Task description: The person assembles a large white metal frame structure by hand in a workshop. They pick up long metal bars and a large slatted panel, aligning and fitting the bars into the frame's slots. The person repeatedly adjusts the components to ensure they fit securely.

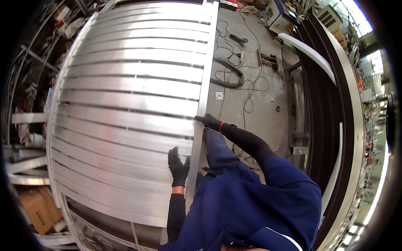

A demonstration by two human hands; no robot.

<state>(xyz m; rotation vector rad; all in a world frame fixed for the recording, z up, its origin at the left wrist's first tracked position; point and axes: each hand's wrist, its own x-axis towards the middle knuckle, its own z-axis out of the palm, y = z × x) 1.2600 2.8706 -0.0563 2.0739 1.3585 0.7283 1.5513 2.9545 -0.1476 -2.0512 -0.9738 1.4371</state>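
A large panel of silvery metal slats (130, 98) lies in front of me and to the left, with dark gaps between the slats. Along its right side runs a long metal rail (204, 83). My left hand (179, 167), in a black glove, is over the slats close to this rail, its thumb and fingers spread and nothing held. Farther along, my right hand (210, 121), also black-gloved with a red band at the wrist, has its fingers hooked over the rail's edge. The underside of that grip is hidden.
Right of the panel, loose cables (234, 73) and a green-and-black power tool (238, 39) lie on the grey floor (268, 96). Long dark beams (324, 104) stand at the far right. A cardboard box (39, 209) sits at the lower left, near cluttered shelving (31, 62).
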